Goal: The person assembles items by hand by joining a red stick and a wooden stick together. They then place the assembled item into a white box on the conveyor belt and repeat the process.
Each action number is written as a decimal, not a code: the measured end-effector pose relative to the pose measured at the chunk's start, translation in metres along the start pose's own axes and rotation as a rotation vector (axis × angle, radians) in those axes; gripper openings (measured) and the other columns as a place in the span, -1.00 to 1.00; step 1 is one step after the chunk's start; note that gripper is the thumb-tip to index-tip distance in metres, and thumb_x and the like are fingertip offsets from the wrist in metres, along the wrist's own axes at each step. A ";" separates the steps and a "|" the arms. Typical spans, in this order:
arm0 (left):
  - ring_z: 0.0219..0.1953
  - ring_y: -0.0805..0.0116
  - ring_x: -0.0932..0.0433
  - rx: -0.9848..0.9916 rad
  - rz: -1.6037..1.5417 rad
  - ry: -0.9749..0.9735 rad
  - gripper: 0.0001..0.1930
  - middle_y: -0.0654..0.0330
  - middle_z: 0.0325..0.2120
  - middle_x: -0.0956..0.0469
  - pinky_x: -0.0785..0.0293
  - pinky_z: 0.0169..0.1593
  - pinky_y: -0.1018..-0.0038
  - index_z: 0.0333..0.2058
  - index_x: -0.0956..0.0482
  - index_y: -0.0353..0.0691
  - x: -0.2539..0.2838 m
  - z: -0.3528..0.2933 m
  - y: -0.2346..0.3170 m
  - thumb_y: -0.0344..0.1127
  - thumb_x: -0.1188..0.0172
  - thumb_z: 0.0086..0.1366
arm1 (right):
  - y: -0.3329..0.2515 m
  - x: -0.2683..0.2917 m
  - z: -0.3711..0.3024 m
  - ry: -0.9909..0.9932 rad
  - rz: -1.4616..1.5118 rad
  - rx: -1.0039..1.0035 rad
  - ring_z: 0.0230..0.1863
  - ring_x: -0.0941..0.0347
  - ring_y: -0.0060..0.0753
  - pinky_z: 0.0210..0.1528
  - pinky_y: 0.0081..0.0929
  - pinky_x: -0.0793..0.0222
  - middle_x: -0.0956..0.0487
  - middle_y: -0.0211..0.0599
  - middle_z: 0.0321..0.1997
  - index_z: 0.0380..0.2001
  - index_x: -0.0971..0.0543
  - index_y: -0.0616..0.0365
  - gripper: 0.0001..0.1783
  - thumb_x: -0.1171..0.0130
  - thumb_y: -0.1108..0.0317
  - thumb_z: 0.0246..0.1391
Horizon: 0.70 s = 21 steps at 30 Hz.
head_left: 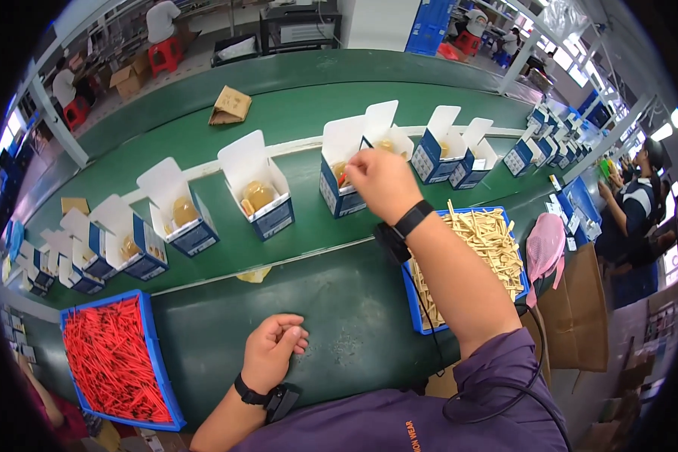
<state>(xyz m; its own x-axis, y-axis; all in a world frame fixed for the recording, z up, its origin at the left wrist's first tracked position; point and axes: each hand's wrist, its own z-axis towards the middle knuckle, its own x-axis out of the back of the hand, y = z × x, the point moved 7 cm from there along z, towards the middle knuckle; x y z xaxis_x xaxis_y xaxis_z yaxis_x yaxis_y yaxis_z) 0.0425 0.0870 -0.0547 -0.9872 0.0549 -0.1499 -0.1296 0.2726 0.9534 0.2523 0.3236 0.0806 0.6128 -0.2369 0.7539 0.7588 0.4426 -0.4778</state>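
Observation:
My right hand (382, 183) reaches over an open blue-and-white box (344, 197) on the green conveyor. Its fingertips are pinched at the box's mouth around a thin red stick (342, 179), of which only a small part shows. Inside that box sits a rounded amber object, partly hidden by the hand. Low over the dark green bench, my left hand (273, 350) is loosely curled, with nothing visible in it. To its left stands a blue tray of thin red sticks (117, 358). Under my right forearm is a blue tray of pale wooden pieces (490, 245).
More open boxes (260, 200) with raised white flaps line the conveyor on both sides. A brown cardboard piece (230, 105) lies farther back. A pink mesh bag (545, 245) and a large carton (576, 309) are at the right. Another person (636, 218) stands beyond.

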 end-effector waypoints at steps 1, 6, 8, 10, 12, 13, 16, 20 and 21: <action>-0.33 0.44 -0.61 0.005 0.000 0.002 -0.81 0.11 -0.30 -0.63 -0.58 -0.23 0.53 -0.03 -0.52 -0.37 0.001 0.000 0.001 -0.44 -0.10 0.44 | 0.002 -0.001 0.000 0.014 -0.001 -0.007 -0.36 -0.62 -0.06 -0.27 -0.27 -0.52 -0.67 -0.08 -0.37 -0.37 -0.69 0.16 -0.82 -0.23 0.28 0.11; -0.33 0.43 -0.61 0.029 0.019 0.016 -0.81 0.11 -0.30 -0.63 -0.58 -0.24 0.53 -0.04 -0.52 -0.37 -0.006 -0.001 0.006 -0.47 -0.10 0.42 | 0.010 -0.014 -0.023 -0.078 -0.045 -0.035 -0.35 -0.61 -0.02 -0.28 -0.17 -0.51 -0.66 -0.12 -0.42 -0.40 -0.68 0.14 -0.79 -0.20 0.23 0.13; -0.35 0.42 -0.61 0.045 0.040 0.017 -0.82 0.10 -0.31 -0.63 -0.58 -0.25 0.54 -0.05 -0.52 -0.37 -0.009 -0.001 0.007 -0.48 -0.09 0.42 | 0.002 -0.018 -0.032 -0.112 -0.157 0.053 -0.35 -0.61 0.00 -0.28 -0.12 -0.50 -0.65 -0.13 -0.44 -0.39 -0.68 0.13 -0.77 -0.20 0.20 0.13; -0.34 0.41 -0.61 0.043 0.049 0.039 -0.82 0.09 -0.30 -0.63 -0.58 -0.24 0.53 -0.05 -0.52 -0.38 -0.009 -0.005 0.008 -0.49 -0.09 0.41 | -0.005 -0.024 -0.029 -0.165 -0.192 0.029 -0.35 -0.61 0.01 -0.27 -0.10 -0.50 -0.65 -0.12 -0.45 -0.40 -0.68 0.13 -0.76 -0.19 0.20 0.14; -0.34 0.41 -0.61 0.052 0.050 0.053 -0.81 0.09 -0.30 -0.63 -0.58 -0.23 0.52 -0.05 -0.52 -0.38 -0.009 -0.010 0.008 -0.50 -0.09 0.40 | -0.010 -0.031 -0.023 -0.281 -0.274 0.007 -0.34 -0.60 0.03 -0.25 -0.05 -0.49 -0.64 -0.10 -0.46 -0.40 -0.68 0.14 -0.75 -0.18 0.18 0.15; -0.32 0.41 -0.61 0.042 0.034 0.053 -0.81 0.09 -0.29 -0.63 -0.58 -0.22 0.52 -0.05 -0.53 -0.38 -0.009 -0.007 0.010 -0.50 -0.09 0.40 | -0.008 -0.029 -0.018 -0.291 -0.274 0.002 -0.34 -0.60 0.03 -0.25 -0.05 -0.49 -0.64 -0.10 -0.46 -0.40 -0.68 0.14 -0.75 -0.18 0.18 0.15; -0.29 0.41 -0.61 0.033 -0.017 0.060 -0.80 0.09 -0.28 -0.63 -0.58 -0.19 0.52 -0.05 -0.54 -0.38 -0.002 -0.008 0.014 -0.50 -0.09 0.39 | -0.010 -0.030 -0.004 -0.326 -0.205 0.117 -0.31 -0.61 0.07 -0.22 -0.08 -0.51 -0.65 -0.04 -0.40 -0.34 -0.69 0.16 -0.74 -0.15 0.20 0.19; -0.25 0.46 -0.60 -0.215 0.668 0.309 -0.79 0.18 -0.25 -0.63 -0.53 -0.12 0.54 -0.07 -0.60 -0.34 0.043 -0.074 0.079 -0.52 -0.15 0.35 | -0.001 0.043 -0.034 -0.004 0.095 0.073 -0.33 -0.62 -0.03 -0.20 -0.19 -0.53 -0.68 -0.06 -0.36 -0.23 -0.69 0.20 -0.77 -0.19 0.28 0.19; -0.24 0.46 -0.59 -0.174 0.624 0.434 -0.78 0.18 -0.24 -0.62 -0.53 -0.11 0.54 -0.05 -0.59 -0.35 0.073 -0.092 0.086 -0.52 -0.16 0.34 | 0.011 0.062 -0.042 -0.006 0.093 -0.029 -0.34 -0.62 -0.08 -0.19 -0.24 -0.53 -0.69 -0.09 -0.35 -0.21 -0.69 0.22 -0.77 -0.22 0.30 0.17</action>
<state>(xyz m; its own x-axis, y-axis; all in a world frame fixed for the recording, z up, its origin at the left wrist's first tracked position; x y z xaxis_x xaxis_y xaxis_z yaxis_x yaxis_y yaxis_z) -0.0493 0.0260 0.0408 -0.8256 -0.2426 0.5094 0.4845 0.1580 0.8604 0.3076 0.2773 0.1030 0.6795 -0.1904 0.7086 0.7050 0.4367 -0.5588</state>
